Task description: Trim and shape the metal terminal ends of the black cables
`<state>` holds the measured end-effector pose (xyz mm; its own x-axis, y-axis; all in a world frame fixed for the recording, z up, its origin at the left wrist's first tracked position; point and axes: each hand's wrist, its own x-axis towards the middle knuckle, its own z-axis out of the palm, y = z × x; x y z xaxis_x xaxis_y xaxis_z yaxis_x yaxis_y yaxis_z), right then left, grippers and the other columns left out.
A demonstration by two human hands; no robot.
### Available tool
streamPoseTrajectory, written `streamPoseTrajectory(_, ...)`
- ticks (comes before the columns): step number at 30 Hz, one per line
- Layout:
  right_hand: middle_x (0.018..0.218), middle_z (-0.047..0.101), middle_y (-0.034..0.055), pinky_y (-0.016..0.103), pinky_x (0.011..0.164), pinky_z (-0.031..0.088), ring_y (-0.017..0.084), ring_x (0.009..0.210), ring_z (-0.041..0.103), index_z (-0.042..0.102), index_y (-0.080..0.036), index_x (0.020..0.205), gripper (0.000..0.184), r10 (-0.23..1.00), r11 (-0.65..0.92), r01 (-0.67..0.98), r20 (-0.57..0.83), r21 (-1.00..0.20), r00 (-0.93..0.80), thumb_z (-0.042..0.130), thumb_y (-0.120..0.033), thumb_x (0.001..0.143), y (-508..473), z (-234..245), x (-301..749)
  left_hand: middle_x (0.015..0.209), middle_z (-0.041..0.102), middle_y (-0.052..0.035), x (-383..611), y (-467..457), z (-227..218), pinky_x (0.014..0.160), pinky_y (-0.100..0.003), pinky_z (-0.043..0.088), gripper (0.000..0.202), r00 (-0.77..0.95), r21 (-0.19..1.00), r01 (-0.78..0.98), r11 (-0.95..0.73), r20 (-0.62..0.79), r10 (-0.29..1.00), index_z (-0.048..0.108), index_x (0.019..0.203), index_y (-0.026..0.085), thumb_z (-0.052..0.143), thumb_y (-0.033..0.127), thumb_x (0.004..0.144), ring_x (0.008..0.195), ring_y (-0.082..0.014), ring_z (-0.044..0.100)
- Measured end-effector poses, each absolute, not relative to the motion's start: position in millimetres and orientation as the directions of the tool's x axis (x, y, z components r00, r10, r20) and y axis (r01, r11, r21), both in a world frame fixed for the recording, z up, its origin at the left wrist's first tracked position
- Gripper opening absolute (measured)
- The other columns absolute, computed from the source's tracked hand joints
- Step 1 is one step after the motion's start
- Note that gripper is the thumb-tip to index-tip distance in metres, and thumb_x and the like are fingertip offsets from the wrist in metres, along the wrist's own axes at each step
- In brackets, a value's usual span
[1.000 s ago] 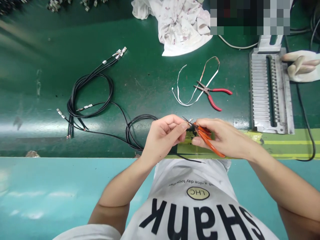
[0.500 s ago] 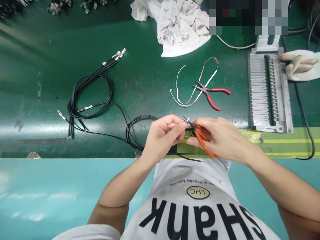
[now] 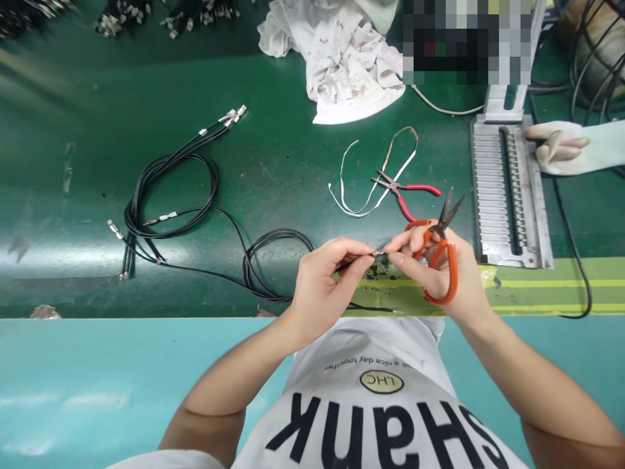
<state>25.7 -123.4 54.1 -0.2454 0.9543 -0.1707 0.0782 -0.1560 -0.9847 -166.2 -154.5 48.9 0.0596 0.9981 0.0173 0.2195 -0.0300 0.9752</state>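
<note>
My left hand [image 3: 325, 277] pinches the end of a black wire [image 3: 273, 260] just above the bench's front edge. My right hand [image 3: 439, 273] holds orange-handled scissors [image 3: 442, 251] with the blades pointing up and away, and its thumb and forefinger touch the same wire tip next to my left fingers. The wire trails left into a loose coil on the green bench top [image 3: 273, 169].
A bundle of black wires with metal terminals [image 3: 170, 182] lies at left. Red-handled pliers [image 3: 407, 192] and a white strip [image 3: 371, 176] lie just beyond my hands. A ribbed metal fixture [image 3: 508, 189] stands at right, with another person's gloved hand [image 3: 556, 146] on it. A crumpled cloth [image 3: 346, 58] lies at the back.
My right hand has swung the scissors off the wire tip so the blades now point up and right. Its fingertips have come to the wire end. The view has shifted slightly.
</note>
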Motion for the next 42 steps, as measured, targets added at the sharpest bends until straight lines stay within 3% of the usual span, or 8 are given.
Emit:
streamPoseTrajectory(7, 0.092, 0.074, 0.0018, 0.029, 0.066, 0.048, 0.013, 0.072, 0.060, 0.049, -0.023, 0.080, 0.032, 0.982, -0.108, -0.065, -0.097, -0.992, -0.161, 0.080, -0.020, 0.081, -127, 46, 16, 0.087, 0.068, -0.0019, -161, -155, 42, 0.072, -0.025, 0.051, 0.003, 0.035, 0.962, 0.261, -0.083, 0.076, 0.996, 0.069, 0.095, 0.020, 0.066, 0.020, 0.092, 0.078, -0.0130, 0.063)
streamPoseTrajectory(14, 0.087, 0.074, 0.0011, 0.030, 0.066, 0.050, 0.015, 0.077, 0.066, 0.049, -0.023, 0.081, 0.034, 0.979, -0.155, -0.172, -0.128, -0.973, -0.159, 0.083, -0.020, 0.079, -126, 40, 10, 0.086, 0.067, -0.0008, -159, -155, 38, 0.070, -0.025, 0.050, 0.001, 0.011, 0.966, 0.246, -0.078, 0.078, 0.997, 0.067, 0.094, 0.020, 0.067, 0.020, 0.092, 0.078, -0.0122, 0.063)
streamPoseTrajectory(24, 0.080, 0.072, -0.0017, 0.027, 0.060, 0.046, 0.012, 0.068, 0.061, 0.046, -0.023, 0.082, 0.040, 0.977, -0.196, -0.289, -0.162, -0.937, -0.135, 0.085, -0.017, 0.074, -123, 33, 9, 0.089, 0.068, -0.0009, -157, -154, 36, 0.073, -0.023, 0.050, 0.009, 0.044, 0.959, 0.275, -0.068, 0.058, 0.997, 0.065, 0.099, 0.019, 0.068, 0.021, 0.091, 0.079, -0.0109, 0.062)
streamPoseTrajectory(28, 0.081, 0.072, -0.0011, 0.028, 0.061, 0.046, 0.013, 0.069, 0.061, 0.044, -0.024, 0.082, 0.040, 0.980, -0.186, -0.309, -0.154, -0.933, -0.123, 0.083, -0.015, 0.075, -124, 32, 7, 0.084, 0.069, -0.0004, -156, -153, 37, 0.070, -0.022, 0.050, 0.007, 0.029, 0.967, 0.253, -0.018, 0.011, 1.000, 0.066, 0.092, 0.018, 0.066, 0.025, 0.093, 0.075, -0.0102, 0.063)
streamPoseTrajectory(36, 0.081, 0.071, -0.0013, 0.029, 0.066, 0.048, 0.014, 0.070, 0.062, 0.044, -0.024, 0.083, 0.040, 0.979, -0.195, -0.333, -0.161, -0.923, -0.126, 0.082, -0.015, 0.076, -124, 27, 4, 0.068, 0.062, 0.0021, -158, -149, 44, 0.053, -0.018, 0.045, 0.018, 0.110, 0.983, 0.035, 0.179, -0.182, 0.977, 0.065, 0.091, 0.016, 0.063, 0.033, 0.096, 0.056, -0.0072, 0.056)
streamPoseTrajectory(42, 0.080, 0.071, -0.0021, 0.030, 0.068, 0.051, 0.014, 0.071, 0.064, 0.044, -0.024, 0.082, 0.039, 0.972, -0.220, -0.367, -0.171, -0.904, -0.161, 0.081, -0.013, 0.076, -123, 27, 5, 0.069, 0.066, 0.0003, -161, -145, 46, 0.052, -0.018, 0.044, 0.022, 0.183, 0.976, -0.011, 0.215, -0.210, 0.960, 0.064, 0.089, 0.014, 0.059, 0.033, 0.099, 0.053, -0.0065, 0.057)
